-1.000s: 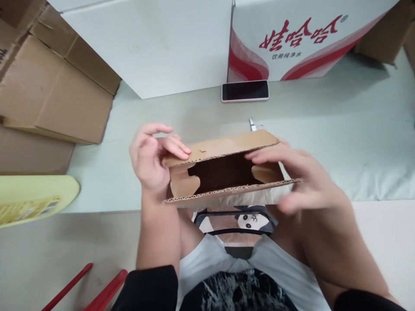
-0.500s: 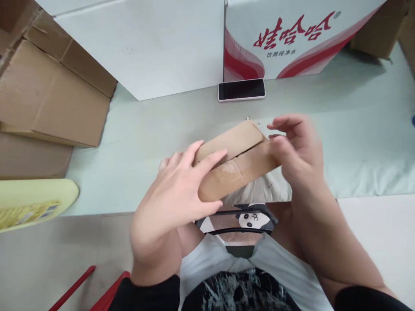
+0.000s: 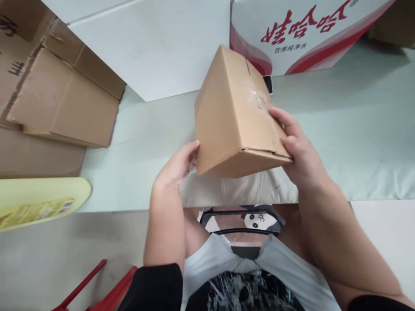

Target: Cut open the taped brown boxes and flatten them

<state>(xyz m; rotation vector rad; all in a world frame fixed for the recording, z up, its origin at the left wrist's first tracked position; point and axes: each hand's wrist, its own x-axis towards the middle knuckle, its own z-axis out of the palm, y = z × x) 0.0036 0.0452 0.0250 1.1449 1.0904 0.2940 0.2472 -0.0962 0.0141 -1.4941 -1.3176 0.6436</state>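
Observation:
A small brown cardboard box (image 3: 231,112) is held up above the pale green table (image 3: 340,142), tilted with one corner pointing away from me. My left hand (image 3: 177,166) grips its lower left corner from underneath, fingers curled under the box. My right hand (image 3: 296,149) clasps the lower right edge, thumb on the top face near some clear tape. The box's flaps look closed.
A phone (image 3: 269,84) peeks out behind the box. A white carton with red lettering (image 3: 301,34) and a plain white carton (image 3: 152,47) stand at the back. Flattened brown cardboard (image 3: 58,99) lies at the left, a yellow board (image 3: 39,201) below it, red bars (image 3: 97,285) near the floor.
The box was open toward me a second ago; the flaps got pressed shut, and now the closed box is turned and lifted higher, covering most of the phone.

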